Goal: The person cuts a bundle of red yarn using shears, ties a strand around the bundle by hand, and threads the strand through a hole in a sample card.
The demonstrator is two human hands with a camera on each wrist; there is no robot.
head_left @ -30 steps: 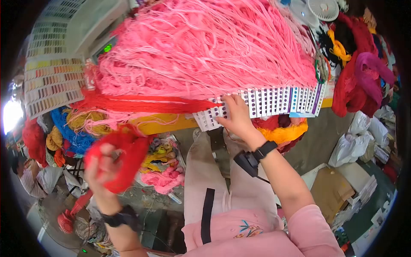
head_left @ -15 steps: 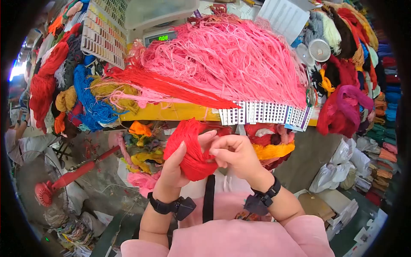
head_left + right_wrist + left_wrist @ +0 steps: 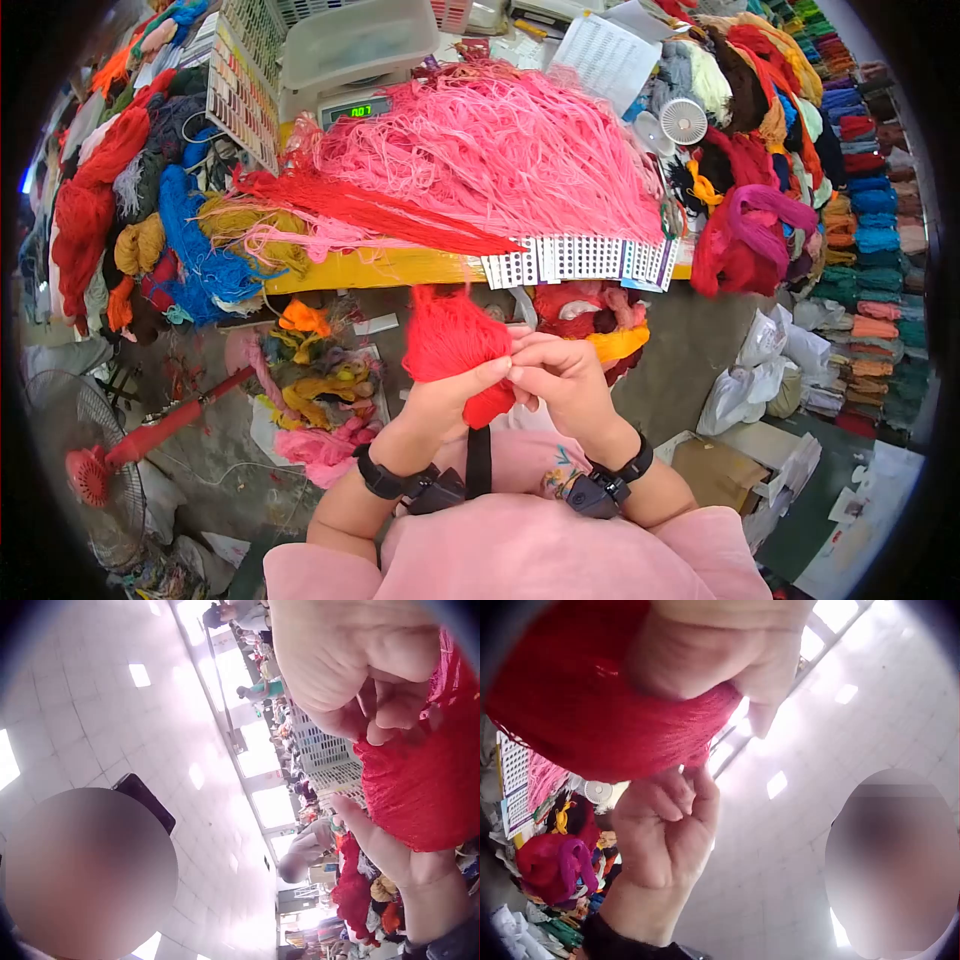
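Observation:
A skein of red yarn [image 3: 455, 340] is held up in front of the person's chest, its loose end hanging toward the table. The left hand [image 3: 440, 402] grips it from the near side, thumb laid across the strands. At the skein's right edge the right hand [image 3: 568, 388] has its fingers curled and pinches strands close to the left thumb tip. In the left wrist view the skein [image 3: 592, 697] spreads above the right hand's curled fingers [image 3: 671, 799]. The right wrist view shows the left palm [image 3: 397, 859] behind the yarn.
Pink yarn [image 3: 500, 165] is heaped on the yellow-edged table [image 3: 370, 268], with a flat red bundle [image 3: 390, 212] and punched sample cards [image 3: 580, 258] along the front. A scale [image 3: 350, 112] stands behind. A fan [image 3: 90, 475] is on the floor at left; white bags [image 3: 750, 375] lie at right.
The right hand has left the sample cards and come to the skein. The left hand has brought the red skein from the lower left to the middle, where both hands meet on it.

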